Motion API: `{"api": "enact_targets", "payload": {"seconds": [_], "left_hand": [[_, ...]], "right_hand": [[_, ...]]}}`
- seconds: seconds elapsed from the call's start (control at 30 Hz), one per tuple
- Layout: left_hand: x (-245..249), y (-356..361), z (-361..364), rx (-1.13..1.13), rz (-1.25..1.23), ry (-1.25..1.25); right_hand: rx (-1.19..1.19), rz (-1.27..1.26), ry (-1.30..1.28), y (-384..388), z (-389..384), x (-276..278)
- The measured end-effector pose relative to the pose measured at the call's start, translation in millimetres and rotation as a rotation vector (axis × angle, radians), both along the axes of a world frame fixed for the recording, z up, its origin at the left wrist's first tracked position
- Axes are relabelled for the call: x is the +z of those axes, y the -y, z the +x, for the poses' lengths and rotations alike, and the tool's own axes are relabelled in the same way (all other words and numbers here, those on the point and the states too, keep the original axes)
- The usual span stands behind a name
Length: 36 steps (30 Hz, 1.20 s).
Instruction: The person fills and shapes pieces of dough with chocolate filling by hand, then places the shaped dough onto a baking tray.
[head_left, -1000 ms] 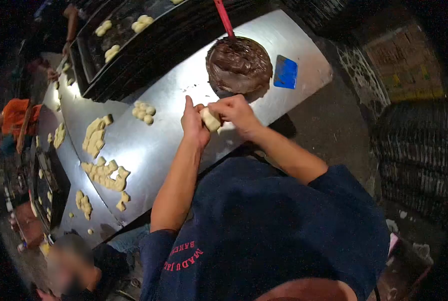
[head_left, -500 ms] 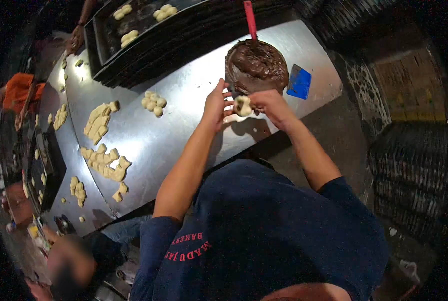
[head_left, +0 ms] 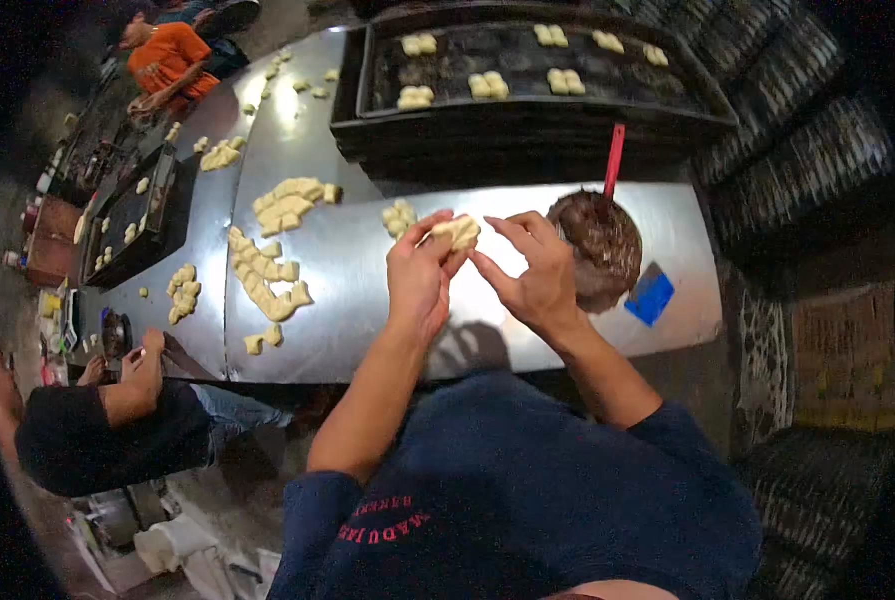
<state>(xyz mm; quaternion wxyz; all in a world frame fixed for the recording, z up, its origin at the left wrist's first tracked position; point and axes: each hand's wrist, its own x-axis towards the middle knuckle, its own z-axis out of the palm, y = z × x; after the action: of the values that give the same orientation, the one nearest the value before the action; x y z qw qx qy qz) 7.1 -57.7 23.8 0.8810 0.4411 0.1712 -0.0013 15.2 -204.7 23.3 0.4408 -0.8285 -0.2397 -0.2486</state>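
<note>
Two bare hands at work over one metal desk, one dough piece between them, held up above the desk near its front edge; one round mass of brown paste to the right with one red handle standing in it, one blue scraper lying just beside it; one large dark tray at the back, seven dough clusters showing on it, three in the nearer row, four in the farther; one clump of dough balls on the desk just behind the left hand, too tight to count; two big patches of cut dough farther left, pieces pressed together, no sure count, plus two loose bits near the front edge; two other people in sight, one in an orange top, one in a dark sleeve; grip: left is closed, fingers and thumb pinching the dough piece; right hand has thumb and forefinger spread, tips close to the dough's right side, can't tell if touching
</note>
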Motion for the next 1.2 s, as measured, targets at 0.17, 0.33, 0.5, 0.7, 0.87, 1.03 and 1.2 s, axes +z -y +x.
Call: {"api": "enact_targets", "payload": {"seconds": [0.17,0.33,0.5,0.7,0.87,1.03,1.2], "left_hand": [[4,-13,-13,-0.170,0.070,-0.139],[-34,-40,-10,-0.075,0.071,-0.067],[-81,-41,-29,-0.523,0.314,-0.096],[-162,-207,-40,0.130,1.694,-0.563],[-191,-261,-19,0.347,1.678,-0.502],[-178,-237,-41,0.218,1.600,-0.606],[-165,-84,-58,-0.294,1.140,-0.330]], "right_hand": [[0.098,0.108,-0.194,-22,10,-8],[0.197,0.096,-0.171,-38,-3,-18],[0.307,-0.087,-0.457,-37,8,-67],[-0.133,-0.410,-0.128,-5,-17,-210],[0.161,-0.374,-0.152,-82,26,-199],[-0.012,-0.312,-0.186,-26,19,-196],[0.194,-0.270,-0.176,-73,5,-209]]}}
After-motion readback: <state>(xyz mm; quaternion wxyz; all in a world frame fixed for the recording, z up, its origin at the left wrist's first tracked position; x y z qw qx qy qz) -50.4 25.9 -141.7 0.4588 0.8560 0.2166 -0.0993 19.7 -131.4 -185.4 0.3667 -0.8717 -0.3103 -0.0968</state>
